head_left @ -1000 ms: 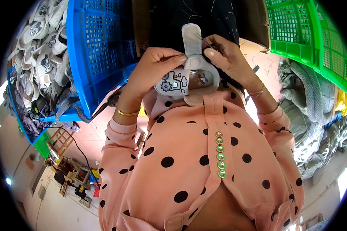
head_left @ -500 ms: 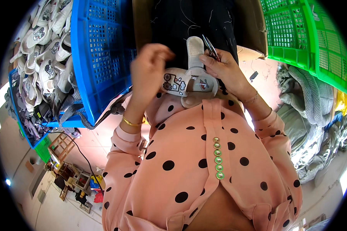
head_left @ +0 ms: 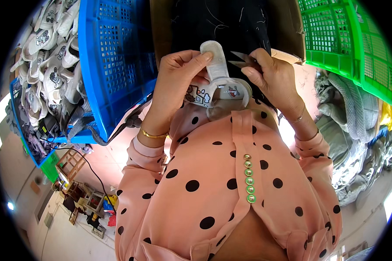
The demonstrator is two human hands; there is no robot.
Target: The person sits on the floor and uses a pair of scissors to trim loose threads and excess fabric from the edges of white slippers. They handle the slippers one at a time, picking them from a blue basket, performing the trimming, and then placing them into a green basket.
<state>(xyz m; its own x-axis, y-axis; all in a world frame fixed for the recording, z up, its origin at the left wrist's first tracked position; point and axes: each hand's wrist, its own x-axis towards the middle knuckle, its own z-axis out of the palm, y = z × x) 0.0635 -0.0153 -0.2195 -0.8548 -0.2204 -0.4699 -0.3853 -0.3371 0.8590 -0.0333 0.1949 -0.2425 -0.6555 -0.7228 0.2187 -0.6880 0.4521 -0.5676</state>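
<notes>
My left hand (head_left: 180, 78) pinches the pale strap tab of a small white shoe upper (head_left: 217, 92) between thumb and fingers. Line drawings decorate the upper's side, and its opening faces me with a printed insole inside. The shoe rests on my lap against my blouse. To the right of the raised tab, my right hand (head_left: 270, 76) is closed round a pair of small scissors (head_left: 241, 60), their blades parted and pointing left toward the tab. The scissors' grip is mostly hidden in the palm.
A blue plastic crate (head_left: 113, 65) stands at my left, beside a heap of white shoes (head_left: 52, 56). Green crates (head_left: 335, 48) stand at upper right, above grey cloth bundles (head_left: 348, 117). A cardboard box edge (head_left: 287, 56) and loose threads on my dark trousers lie ahead.
My left hand has moved right and taken hold of the tab. My right hand has let go of the shoe and drawn right, the scissors now turned with blades toward the tab.
</notes>
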